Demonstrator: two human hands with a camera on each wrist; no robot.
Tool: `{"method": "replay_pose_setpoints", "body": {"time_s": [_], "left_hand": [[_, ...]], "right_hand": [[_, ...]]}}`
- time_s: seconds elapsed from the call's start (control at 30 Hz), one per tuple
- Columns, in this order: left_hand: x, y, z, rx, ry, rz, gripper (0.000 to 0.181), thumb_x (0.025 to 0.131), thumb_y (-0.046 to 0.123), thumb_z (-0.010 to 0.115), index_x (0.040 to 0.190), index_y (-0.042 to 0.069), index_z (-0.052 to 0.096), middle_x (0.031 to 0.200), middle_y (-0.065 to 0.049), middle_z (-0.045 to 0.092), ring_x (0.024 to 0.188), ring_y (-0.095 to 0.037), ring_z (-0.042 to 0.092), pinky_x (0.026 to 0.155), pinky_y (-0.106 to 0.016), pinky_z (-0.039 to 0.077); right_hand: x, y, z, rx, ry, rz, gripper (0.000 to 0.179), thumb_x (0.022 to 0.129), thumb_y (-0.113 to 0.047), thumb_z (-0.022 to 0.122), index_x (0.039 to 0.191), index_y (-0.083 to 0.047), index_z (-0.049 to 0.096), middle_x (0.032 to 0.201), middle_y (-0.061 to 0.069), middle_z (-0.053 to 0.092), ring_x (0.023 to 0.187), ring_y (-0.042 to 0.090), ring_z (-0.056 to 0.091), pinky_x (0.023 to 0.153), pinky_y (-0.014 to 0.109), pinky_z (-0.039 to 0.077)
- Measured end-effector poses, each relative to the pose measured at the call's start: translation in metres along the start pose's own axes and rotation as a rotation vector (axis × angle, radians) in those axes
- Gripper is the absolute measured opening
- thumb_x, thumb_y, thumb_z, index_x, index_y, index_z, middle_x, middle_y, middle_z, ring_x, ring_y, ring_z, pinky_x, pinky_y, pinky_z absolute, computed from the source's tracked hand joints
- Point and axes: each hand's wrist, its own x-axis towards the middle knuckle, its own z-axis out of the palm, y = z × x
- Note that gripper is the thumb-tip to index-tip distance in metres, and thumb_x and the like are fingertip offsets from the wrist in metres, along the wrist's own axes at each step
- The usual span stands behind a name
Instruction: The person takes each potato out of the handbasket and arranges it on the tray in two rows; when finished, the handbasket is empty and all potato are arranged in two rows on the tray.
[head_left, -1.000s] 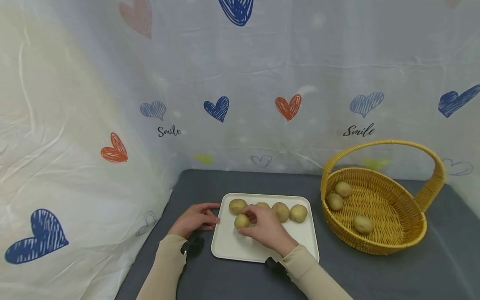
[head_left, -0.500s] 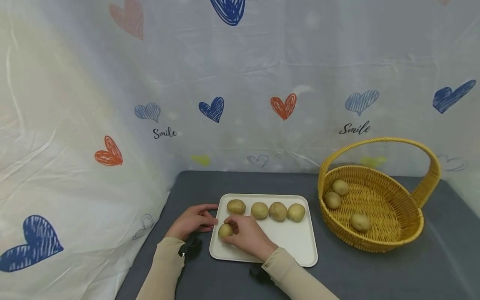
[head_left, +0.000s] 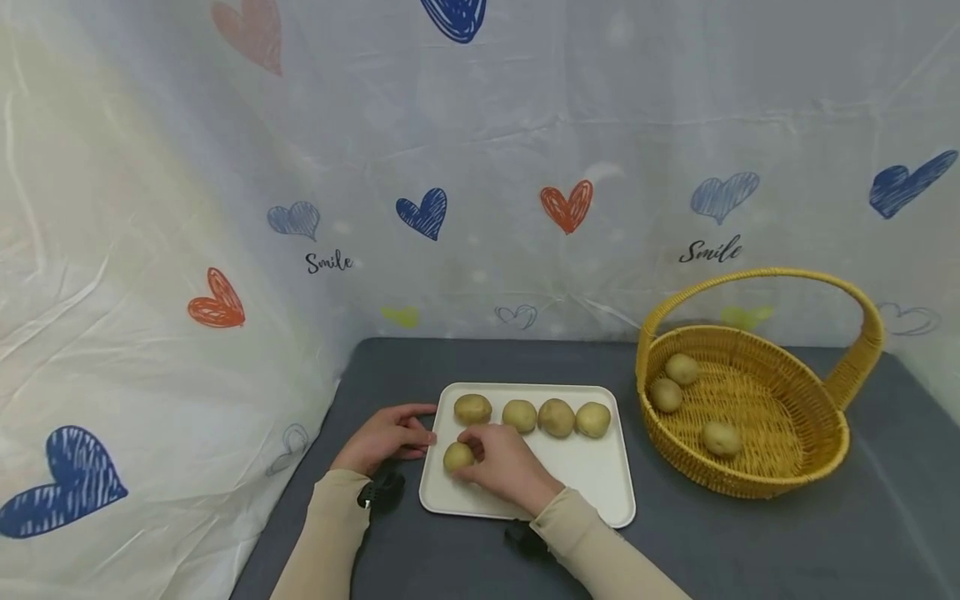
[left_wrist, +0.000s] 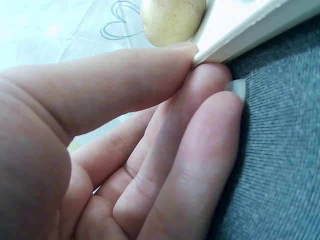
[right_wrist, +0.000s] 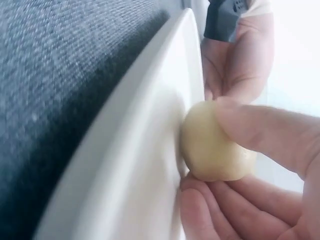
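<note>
My right hand [head_left: 510, 467] pinches a small pale potato [head_left: 458, 457] between thumb and fingers at the left part of the white tray [head_left: 558, 487]. In the right wrist view this potato [right_wrist: 212, 145] sits right at the tray's surface, thumb on one side and fingertips on the other. Along the tray's far side lies a row of several potatoes [head_left: 557, 417]. At the left edge my left hand [head_left: 386, 439] grips the tray rim; the left wrist view has its thumb on top of the rim [left_wrist: 220, 47] and its fingertips against the outer side.
A yellow wicker basket [head_left: 813, 477] with a tall arched handle stands right of the tray, with three potatoes [head_left: 722, 438] inside. Dark grey cloth [head_left: 720, 542] covers the table. A white curtain [head_left: 487, 267] printed with hearts hangs behind and to the left.
My right hand has moved the potato leftward and nearer to me on the tray, uncovering the potato row. In the last half second it has shifted only slightly. My left hand stays at the rim.
</note>
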Motion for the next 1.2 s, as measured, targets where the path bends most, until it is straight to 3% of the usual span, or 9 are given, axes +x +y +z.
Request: {"method": "replay_pose_setpoints", "body": {"time_s": [0.27,0.73,0.83,1.0,1.2], "left_hand": [[0.009,0.003,0.008,0.0,-0.027,-0.003,0.067,0.09,0.022,0.089,0.152,0.017,0.063,0.099,-0.011,0.075,0.088,-0.02,0.077,0.08,-0.034,0.067],[0.014,0.003,0.014,0.001,-0.042,0.016,0.069,0.09,0.019,0.089,0.153,0.011,0.061,0.098,-0.01,0.075,0.087,-0.019,0.076,0.078,-0.035,0.067],[0.012,0.002,0.011,0.009,-0.04,0.012,0.071,0.09,0.02,0.089,0.154,0.012,0.06,0.099,-0.01,0.075,0.089,-0.019,0.076,0.08,-0.035,0.067],[0.006,-0.004,-0.001,0.028,-0.017,-0.005,0.071,0.091,0.02,0.089,0.155,0.014,0.06,0.1,-0.011,0.075,0.091,-0.02,0.076,0.082,-0.034,0.067],[0.006,-0.003,-0.004,0.02,-0.039,-0.018,0.075,0.09,0.022,0.09,0.157,0.012,0.057,0.1,-0.011,0.074,0.09,-0.02,0.076,0.082,-0.034,0.067]], "right_hand": [[-0.003,0.003,-0.006,-0.011,0.033,0.009,0.043,0.088,-0.021,0.09,0.127,-0.007,0.076,0.11,0.003,0.08,0.098,0.015,0.073,0.084,0.028,0.059],[-0.015,0.002,-0.024,-0.036,0.017,0.04,0.048,0.087,-0.027,0.09,0.128,-0.006,0.076,0.115,0.007,0.08,0.107,0.02,0.075,0.09,0.034,0.062],[-0.025,-0.005,-0.046,-0.038,0.032,0.031,0.047,0.089,-0.028,0.089,0.128,-0.005,0.076,0.12,0.011,0.079,0.11,0.024,0.075,0.092,0.039,0.062],[-0.051,-0.009,-0.098,-0.108,0.081,0.009,0.036,0.092,-0.026,0.087,0.124,-0.012,0.078,0.117,0.005,0.079,0.105,0.023,0.074,0.091,0.04,0.061],[-0.099,0.015,-0.176,-0.261,0.15,0.013,0.032,0.092,-0.024,0.088,0.121,-0.013,0.079,0.113,0.002,0.08,0.101,0.021,0.075,0.088,0.041,0.063]]}}
